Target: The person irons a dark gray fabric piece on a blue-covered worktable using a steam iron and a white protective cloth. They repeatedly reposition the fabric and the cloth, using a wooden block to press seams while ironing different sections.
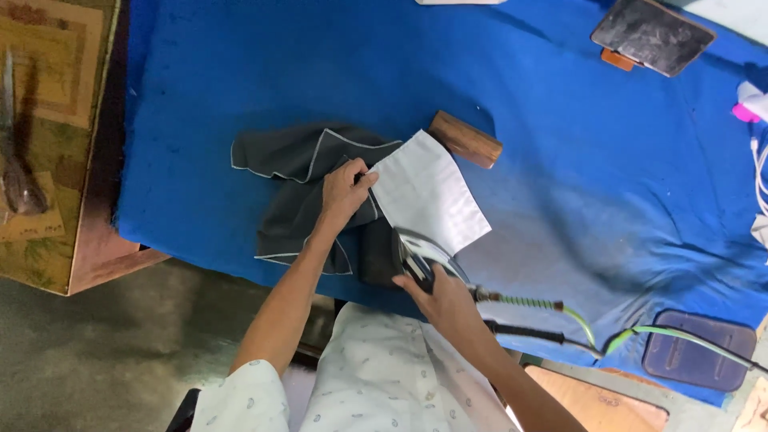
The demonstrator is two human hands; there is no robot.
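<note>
The dark cloth (304, 188) was pinned flat on the blue table (560, 160) by the left hand (344, 194), fingers closed at its white panel (428, 192); the iron (420, 256), gripped by the right hand (440, 296), lay just below-right, nose toward the panel.

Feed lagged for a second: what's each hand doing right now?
Left hand: closed, pinching the dark grey fabric piece at the edge of its white lining.
Right hand: closed around the handle of the steam iron.

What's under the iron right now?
The iron, gripped by the right hand, sits on dark grey fabric beside a white lining piece over the blue pad. The cloth beneath its soleplate is hidden.
</note>
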